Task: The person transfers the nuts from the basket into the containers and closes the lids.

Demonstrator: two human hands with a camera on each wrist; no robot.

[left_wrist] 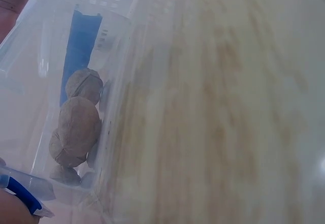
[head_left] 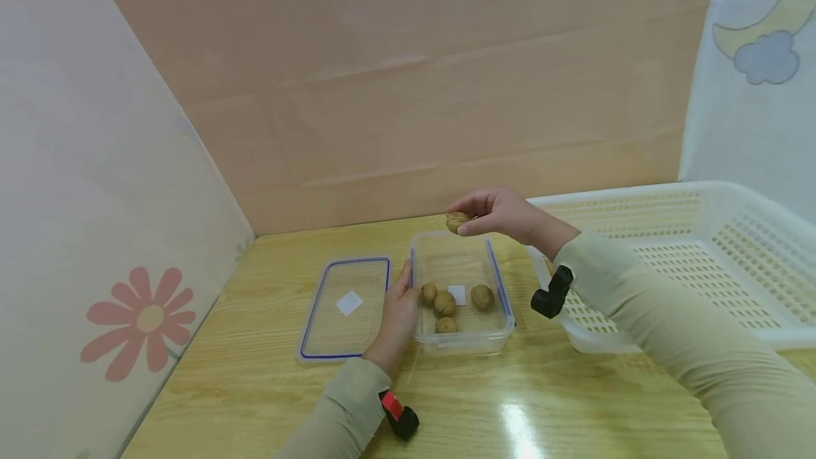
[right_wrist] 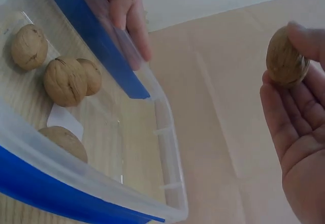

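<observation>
My right hand (head_left: 474, 217) pinches a walnut (head_left: 456, 222) in its fingertips, held in the air over the far rim of a clear plastic container (head_left: 501, 290) with blue clips. The right wrist view shows that walnut (right_wrist: 286, 57) at the fingertips of the right hand (right_wrist: 294, 127). Several walnuts (head_left: 444, 303) lie on the container's floor, seen close up through its wall in the left wrist view (left_wrist: 78, 125). My left hand (head_left: 398, 310) rests flat against the container's left wall, and one digit of that hand (right_wrist: 127, 10) lies over the blue-edged rim.
The container's blue-rimmed lid (head_left: 347, 307) lies flat on the wooden table (head_left: 510, 402) just left of the left hand. A large white slotted basket (head_left: 701, 261) stands at the right, close to the container. Cardboard walls close off the back and the left side.
</observation>
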